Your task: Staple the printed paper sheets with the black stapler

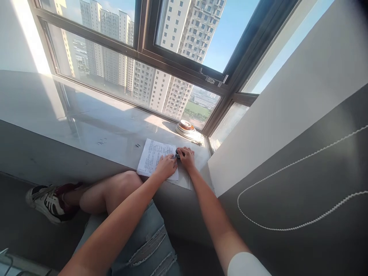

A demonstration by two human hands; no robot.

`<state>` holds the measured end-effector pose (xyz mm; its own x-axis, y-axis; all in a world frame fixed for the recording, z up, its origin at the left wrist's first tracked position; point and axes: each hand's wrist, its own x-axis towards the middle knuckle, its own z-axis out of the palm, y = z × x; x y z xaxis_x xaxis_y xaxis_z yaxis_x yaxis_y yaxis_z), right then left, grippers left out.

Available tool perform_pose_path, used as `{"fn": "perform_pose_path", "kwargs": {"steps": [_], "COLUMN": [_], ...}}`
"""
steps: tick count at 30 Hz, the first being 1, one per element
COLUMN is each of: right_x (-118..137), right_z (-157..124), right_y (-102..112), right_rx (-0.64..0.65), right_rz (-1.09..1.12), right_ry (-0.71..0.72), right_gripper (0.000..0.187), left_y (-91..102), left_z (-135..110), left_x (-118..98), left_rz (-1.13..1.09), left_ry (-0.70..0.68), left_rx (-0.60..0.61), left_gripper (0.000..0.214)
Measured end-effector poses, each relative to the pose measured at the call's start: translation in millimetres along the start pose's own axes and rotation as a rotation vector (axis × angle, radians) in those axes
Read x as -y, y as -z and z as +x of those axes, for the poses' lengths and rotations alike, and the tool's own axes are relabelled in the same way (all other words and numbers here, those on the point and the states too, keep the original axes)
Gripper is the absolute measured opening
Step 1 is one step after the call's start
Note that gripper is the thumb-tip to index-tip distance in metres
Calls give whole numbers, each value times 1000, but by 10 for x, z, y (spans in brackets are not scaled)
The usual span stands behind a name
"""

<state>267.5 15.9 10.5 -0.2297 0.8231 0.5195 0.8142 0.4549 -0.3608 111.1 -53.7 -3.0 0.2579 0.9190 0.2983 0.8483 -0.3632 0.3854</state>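
A printed sheet of paper (152,156) lies on the grey window sill (94,126). My left hand (166,165) rests flat on the sheet's right part, fingers spread and holding it down. My right hand (186,156) is just to its right, fingers curled over a small dark object (177,154) at the paper's right edge; it looks like a stapler, but most of it is hidden under the fingers.
A round stack of plates or coasters (186,128) stands in the sill's far right corner. Small loose bits (101,142) lie on the sill to the left. A white bead cord (287,199) hangs on the right wall. My bent knee (115,191) and shoe (46,201) are below the sill.
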Motion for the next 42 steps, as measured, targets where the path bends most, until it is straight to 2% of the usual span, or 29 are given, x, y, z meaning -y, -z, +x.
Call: {"fn": "perform_pose_path", "kwargs": {"steps": [13, 18, 31, 39, 42], "right_x": [45, 2, -6, 41, 55], "right_z": [-39, -37, -31, -50, -53], "right_y": [6, -29, -49, -46, -60], "right_rx": [9, -1, 3, 25, 45], "right_rz": [-94, -97, -89, -194, -256], "right_ry": [33, 44, 37, 23, 24], "right_gripper": [36, 37, 36, 37, 35], "left_y": [-38, -60, -40, -38, -47], "left_z": [-48, -34, -31, -38, -30], "left_x": [-27, -42, -81, -55, -57], "left_rz": [-15, -19, 2, -11, -11], "left_ry": [8, 6, 3, 3, 10], "left_rx": [-8, -38, -27, 18, -1], "left_gripper": [36, 33, 36, 43, 42]}}
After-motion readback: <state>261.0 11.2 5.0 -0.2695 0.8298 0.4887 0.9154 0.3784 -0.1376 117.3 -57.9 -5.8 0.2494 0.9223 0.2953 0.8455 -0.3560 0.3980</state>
